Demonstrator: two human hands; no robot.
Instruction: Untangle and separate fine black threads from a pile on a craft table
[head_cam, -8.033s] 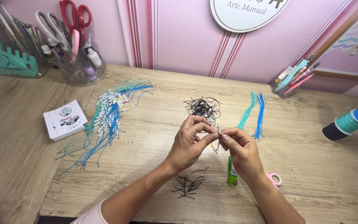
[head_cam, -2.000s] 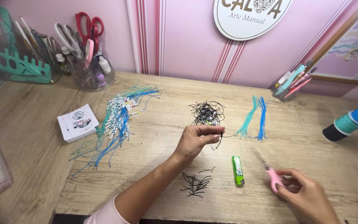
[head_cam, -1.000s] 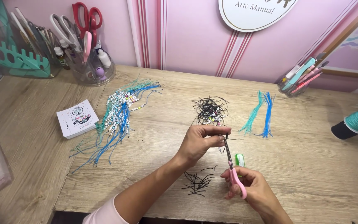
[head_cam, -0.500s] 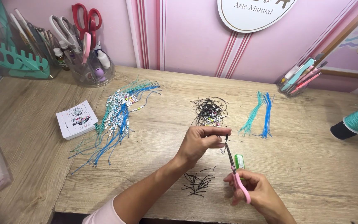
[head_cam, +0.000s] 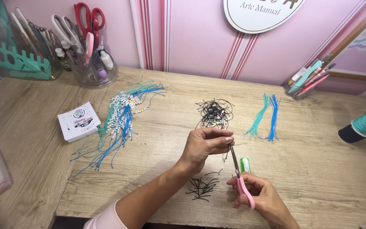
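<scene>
One left hand (head_cam: 204, 146) pinches a black cord (head_cam: 226, 153); one right hand (head_cam: 261, 198) grips one pink-handled scissors (head_cam: 239, 178); one green lighter (head_cam: 245, 164) lies beside.

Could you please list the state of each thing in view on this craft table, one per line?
Left hand: pinching a black cord piece.
Right hand: gripping the pink-handled scissors, tips up at the cord.
Green lighter: lying flat, unlit.
Black cord offcuts: scattered loose.
Black bracelet heap: tangled.
Blue and teal beaded bracelets: spread in a fan.
Teal and blue cord bundles: lying side by side.
White card stack: lying flat.
</scene>
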